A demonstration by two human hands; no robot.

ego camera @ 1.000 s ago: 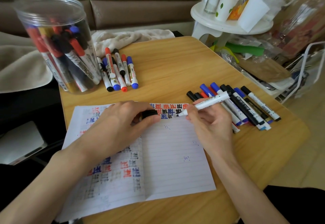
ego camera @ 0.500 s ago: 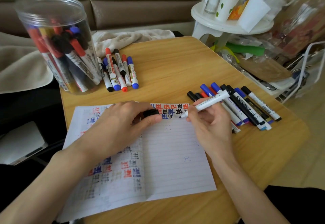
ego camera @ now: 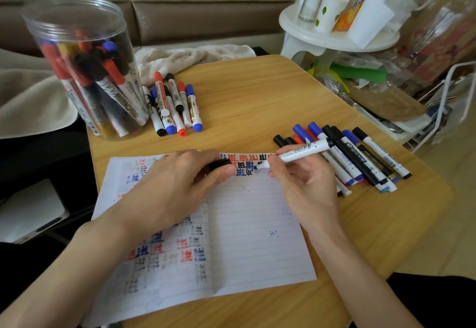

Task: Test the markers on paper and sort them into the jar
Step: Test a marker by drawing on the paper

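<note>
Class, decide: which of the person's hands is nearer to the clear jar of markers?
Left. The left hand, pinching a cap, rests on the paper in front and right of the jar; the right hand, holding a marker, is farther right.

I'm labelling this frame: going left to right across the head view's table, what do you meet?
Clear jar of markers → small marker group beside it → black cap → larger marker pile.

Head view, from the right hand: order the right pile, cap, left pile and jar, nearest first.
1. Right pile, just beside the right hand.
2. Cap, pinched in the left hand.
3. Left pile, farther back on the left.
4. Jar, far-left corner.
</note>
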